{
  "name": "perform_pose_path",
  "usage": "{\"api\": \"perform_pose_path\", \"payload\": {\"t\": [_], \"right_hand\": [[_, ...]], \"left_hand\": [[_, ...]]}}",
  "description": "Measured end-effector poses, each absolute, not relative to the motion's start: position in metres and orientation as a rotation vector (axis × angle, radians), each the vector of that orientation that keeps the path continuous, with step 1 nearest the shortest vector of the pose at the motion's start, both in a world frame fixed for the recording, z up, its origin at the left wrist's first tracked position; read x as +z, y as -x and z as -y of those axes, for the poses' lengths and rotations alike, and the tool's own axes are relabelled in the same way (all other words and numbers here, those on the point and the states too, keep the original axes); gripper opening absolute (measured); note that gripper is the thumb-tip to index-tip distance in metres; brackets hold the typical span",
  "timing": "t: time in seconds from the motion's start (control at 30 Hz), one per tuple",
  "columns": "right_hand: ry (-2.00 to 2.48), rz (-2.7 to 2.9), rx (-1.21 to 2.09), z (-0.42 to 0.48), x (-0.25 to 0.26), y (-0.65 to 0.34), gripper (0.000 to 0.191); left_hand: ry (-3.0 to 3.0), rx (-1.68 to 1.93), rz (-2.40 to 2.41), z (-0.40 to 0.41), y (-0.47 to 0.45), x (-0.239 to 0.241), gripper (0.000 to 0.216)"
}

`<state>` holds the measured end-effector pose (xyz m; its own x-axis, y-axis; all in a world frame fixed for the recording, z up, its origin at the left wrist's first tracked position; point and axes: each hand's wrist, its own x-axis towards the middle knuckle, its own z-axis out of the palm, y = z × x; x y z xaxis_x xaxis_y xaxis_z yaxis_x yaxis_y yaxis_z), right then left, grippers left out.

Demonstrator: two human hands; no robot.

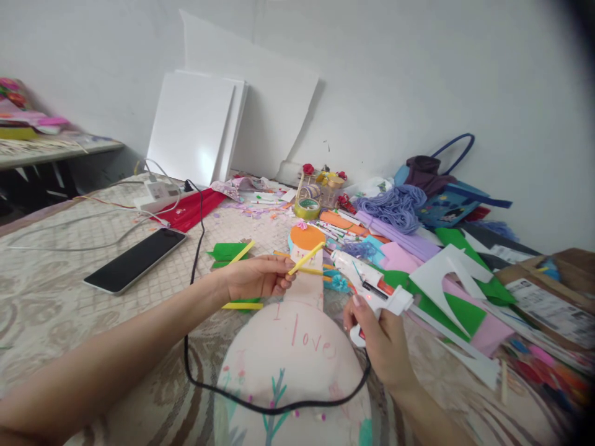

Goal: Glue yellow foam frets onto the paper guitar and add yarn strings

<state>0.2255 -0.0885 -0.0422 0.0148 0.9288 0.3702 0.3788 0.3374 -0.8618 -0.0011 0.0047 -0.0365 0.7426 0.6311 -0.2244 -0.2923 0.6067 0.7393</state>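
Between thumb and fingers, my left hand (263, 277) pinches a thin yellow strip (307, 257) that slants up to the right. My right hand (379, 337) grips a white glue gun (372, 288), its nozzle pointing left near the strip. From the gun a black cord (274, 409) loops across a guitar-shaped white piece (297, 353), which carries the word "love" and drawn plants. An orange round (307, 237) with a pink flower tops its neck. Green pieces with yellow strips (243, 305) lie beside my left hand, partly hidden by it.
A tablet or large phone (137, 260) lies at left, near a white power strip (158, 193). White boards (193, 124) lean on the wall. Purple yarn (395, 207), green tape (307, 209), coloured sheets (402, 257) and a cardboard box (553, 303) crowd the right.
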Motion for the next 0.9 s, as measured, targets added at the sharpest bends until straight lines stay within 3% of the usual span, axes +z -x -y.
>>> {"api": "perform_pose_path", "payload": {"t": [0.67,0.9], "right_hand": [[1.226,1.607,0.799,0.095,-0.039,-0.221,0.046],[1.188,1.633,0.882,0.099,-0.047,-0.223,0.028]], "left_hand": [[-0.737,0.570,-0.505,-0.007,0.003,-0.038,0.022],[-0.710,0.584,-0.524,-0.007,0.003,-0.036,0.017]]}}
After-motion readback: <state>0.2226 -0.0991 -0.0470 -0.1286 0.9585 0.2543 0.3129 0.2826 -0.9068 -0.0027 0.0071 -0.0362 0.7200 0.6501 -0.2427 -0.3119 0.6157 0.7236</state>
